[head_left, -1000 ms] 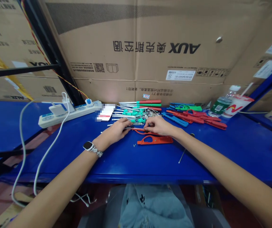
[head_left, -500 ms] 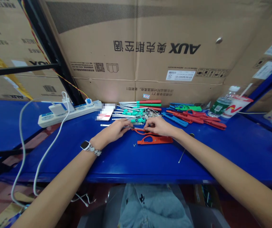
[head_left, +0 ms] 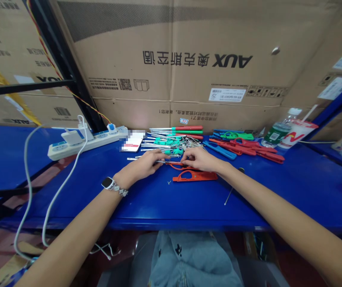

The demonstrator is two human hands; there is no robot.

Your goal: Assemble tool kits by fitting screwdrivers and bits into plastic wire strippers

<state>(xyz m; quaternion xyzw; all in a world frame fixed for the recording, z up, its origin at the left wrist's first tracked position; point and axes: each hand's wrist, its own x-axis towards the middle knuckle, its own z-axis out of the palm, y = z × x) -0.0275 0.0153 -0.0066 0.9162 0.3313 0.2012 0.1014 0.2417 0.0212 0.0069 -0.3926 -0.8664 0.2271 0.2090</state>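
My left hand (head_left: pixel 147 162) is closed over a thin metal tube (head_left: pixel 161 161), with thumb and fingers at its near side. The tube runs toward an orange plastic lighter shell (head_left: pixel 173 164) lying just above the blue table. My right hand (head_left: pixel 200 158) pinches the right part of that shell; its fingertips partly hide what lies in it. Just below, a second orange shell half (head_left: pixel 195 176) with an oval trigger opening lies flat, partly under my right wrist. Behind my hands lie several metal tubes with teal parts (head_left: pixel 173 152) and a heap of thin wires (head_left: pixel 190 142).
Red-handled rods (head_left: pixel 189 128) lie at the back. Red shells (head_left: pixel 248 149) and blue shells (head_left: pixel 223 150) are piled to the right, near a bottle (head_left: pixel 275 134) and a paper cup (head_left: pixel 297 134). A power strip (head_left: pixel 101 142) with white cables stands left, beside a phone-like card (head_left: pixel 133 142).
My left fingers have shifted and loosened slightly, so more of the metal tube shows between them. My right hand holds nearly the same place.
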